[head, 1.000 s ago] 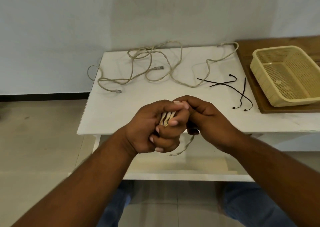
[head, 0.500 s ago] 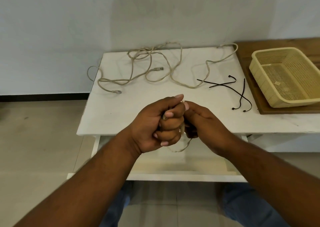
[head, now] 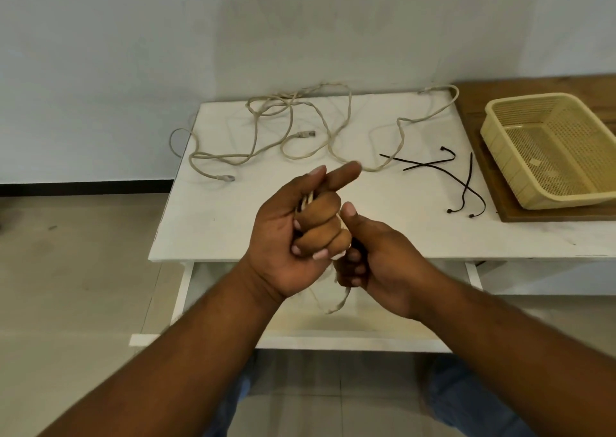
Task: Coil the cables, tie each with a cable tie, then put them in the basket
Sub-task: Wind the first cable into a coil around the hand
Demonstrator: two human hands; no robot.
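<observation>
In front of the table's near edge, my left hand (head: 293, 233) grips a coiled beige cable (head: 340, 303) in its fist, with the index finger pointing out. My right hand (head: 380, 256) sits just to its right, thumb up, its fingers curled round the lower part of the same bundle. Something dark shows between those fingers. A short cable end hangs below both hands. Loose beige cables (head: 290, 126) sprawl over the back of the white table (head: 213, 223). Several black cable ties (head: 448, 170) lie at its right. The yellow basket (head: 493, 143) stands at far right with no cable in it.
The basket sits on a wooden board (head: 473, 103) that adjoins the table's right side. A wall runs behind the table. A lower white shelf (head: 333, 340) lies under the tabletop, with tiled floor to the left.
My left index finger has straightened and the thumb has lifted off the bundle. My right hand has slid down and away from the top of the coil, thumb now raised.
</observation>
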